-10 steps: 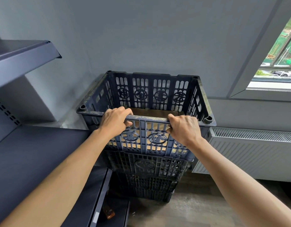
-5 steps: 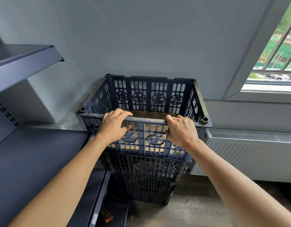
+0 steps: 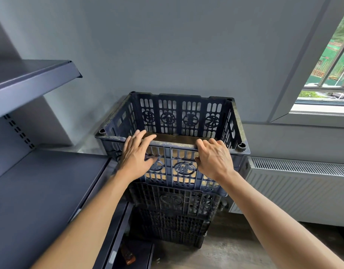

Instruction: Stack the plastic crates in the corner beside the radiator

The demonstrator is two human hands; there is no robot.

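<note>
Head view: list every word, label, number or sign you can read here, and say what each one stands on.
Nothing here can be read as plain text.
On the top crate: round moulded emblems on its walls, each holding a character-like sign; too small and stylised to read.
On the lower crate: one faint round emblem; unreadable.
On the shelf edge: a small pale label; too blurred to read.

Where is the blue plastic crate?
Centre of the head view, the blue plastic crate tops the dark crate stack, between grey metal shelving left and white radiator right.
</note>
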